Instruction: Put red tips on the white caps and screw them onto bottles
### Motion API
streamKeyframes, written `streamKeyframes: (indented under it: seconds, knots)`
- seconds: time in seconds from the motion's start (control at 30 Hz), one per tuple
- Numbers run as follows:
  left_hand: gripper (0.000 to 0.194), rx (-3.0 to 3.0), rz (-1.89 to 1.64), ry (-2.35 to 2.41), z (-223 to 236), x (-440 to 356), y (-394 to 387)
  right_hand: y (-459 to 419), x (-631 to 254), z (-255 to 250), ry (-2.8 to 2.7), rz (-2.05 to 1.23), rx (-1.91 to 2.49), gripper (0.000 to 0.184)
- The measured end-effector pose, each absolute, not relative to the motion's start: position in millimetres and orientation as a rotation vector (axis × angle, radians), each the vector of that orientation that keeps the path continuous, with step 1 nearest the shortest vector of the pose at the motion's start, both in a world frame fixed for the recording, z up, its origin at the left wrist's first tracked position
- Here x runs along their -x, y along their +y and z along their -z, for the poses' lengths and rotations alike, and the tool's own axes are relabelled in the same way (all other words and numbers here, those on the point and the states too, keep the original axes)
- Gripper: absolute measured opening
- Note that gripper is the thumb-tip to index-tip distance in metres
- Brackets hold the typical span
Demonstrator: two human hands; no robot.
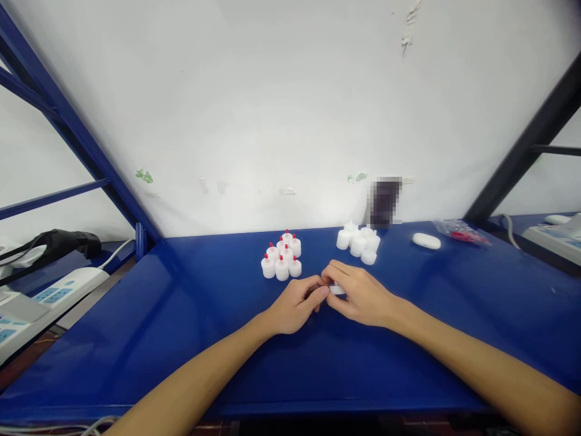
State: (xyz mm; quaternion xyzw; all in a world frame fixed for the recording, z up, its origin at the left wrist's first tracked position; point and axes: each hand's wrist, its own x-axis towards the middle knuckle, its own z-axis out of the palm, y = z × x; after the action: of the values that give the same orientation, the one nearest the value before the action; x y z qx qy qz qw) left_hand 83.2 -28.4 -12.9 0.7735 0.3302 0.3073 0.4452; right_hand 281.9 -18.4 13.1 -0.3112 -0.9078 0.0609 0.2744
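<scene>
Two hands (363, 295) hold a white container (336, 289) near plain-sided red-tipped bottles (285, 254).

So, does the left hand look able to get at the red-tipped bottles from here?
Probably yes: the red-tipped bottles stand just beyond the left hand, with nothing visible blocking the way. Its fingers meet the right hand around a white piece, so it may need freeing first.

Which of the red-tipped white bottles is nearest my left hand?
The rightmost bottle in the front row: it stands just beyond your left hand, while the rest are farther left or farther back.
</scene>
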Motion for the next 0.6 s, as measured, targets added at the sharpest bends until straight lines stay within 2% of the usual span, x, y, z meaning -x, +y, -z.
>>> streamKeyframes:
  seconds: [0.23,0.37,0.47,0.6]
  knots:
    - [0.036,-1.955,-0.741,0.863,7.9,-84.0,-31.5,-14.7,-284.1,-8.8,-2.454,-0.147,0.91,0.023]
    - [0.035,-1.996,-0.739,0.891,7.0,-84.6,-32.5,-14.7,-286.0,-9.3,-2.439,-0.154,0.957,0.025]
    - [0.04,-2.019,-0.75,0.878,8.6,-84.4,-32.0,-15.0,-287.5,-10.0,-2.449,-0.105,0.967,0.028]
    - [0.049,-2.03,-0.771,0.858,11.4,-83.2,-31.0,-14.8,-288.3,-10.1,-2.513,-0.041,0.958,0.042]
